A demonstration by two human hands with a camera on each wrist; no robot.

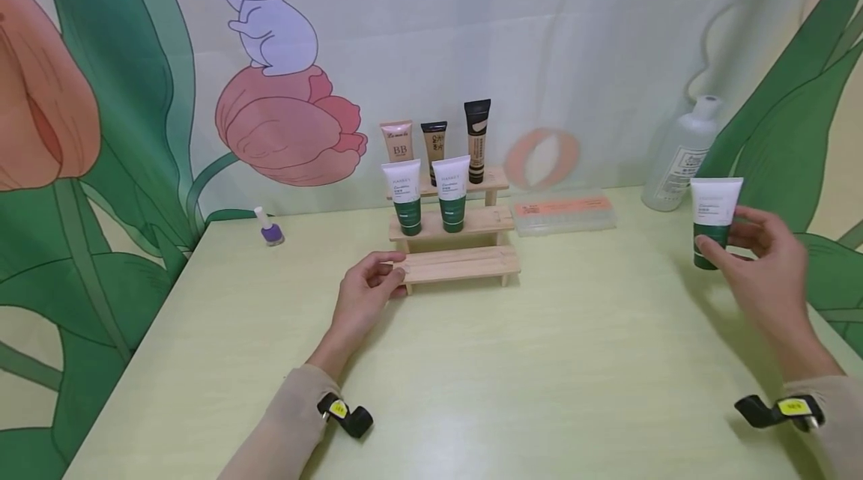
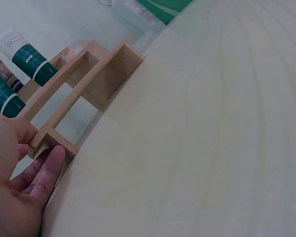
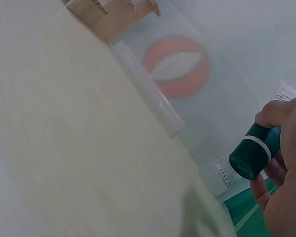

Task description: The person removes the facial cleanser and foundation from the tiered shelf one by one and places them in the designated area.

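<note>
Progress, as judged from the layout: the stocking of the wooden stand [image 1: 458, 267], at the centre of the frame, appears well advanced. Two matching tubes, the left green-and-white tube [image 1: 407, 194] and the right green-and-white tube [image 1: 452, 189], stand on its middle tier. On the top tier behind them stand a pink BB tube [image 1: 396, 139], a small black-capped tube [image 1: 434, 143] and a tall black-and-tan tube [image 1: 477, 137]. Outstanding: a third tube of the green-and-white pattern is off the stand.

That held tube [image 1: 716, 203] is at the right of the frame, raised off the tabletop [image 1: 539, 375], in front of the pump bottle [image 1: 681, 162] as seen from the head. The right hand [image 1: 768, 263] grips it low down, thumb on the near side and fingers round the far side.

The left hand [image 1: 364, 291] pinches the left end of the stand's lowest tier, judged a steadying hold.

Condition of the held tube: near upright, cap down, flat crimped end up. The upper part is white with lettering, too small to read in full; the lower part is dark green. The right wrist view shows a pale ring above the cap and a flat, round cap end. No dent or leak is visible on the sides shown; the portion under the fingers cannot be inspected.
</note>
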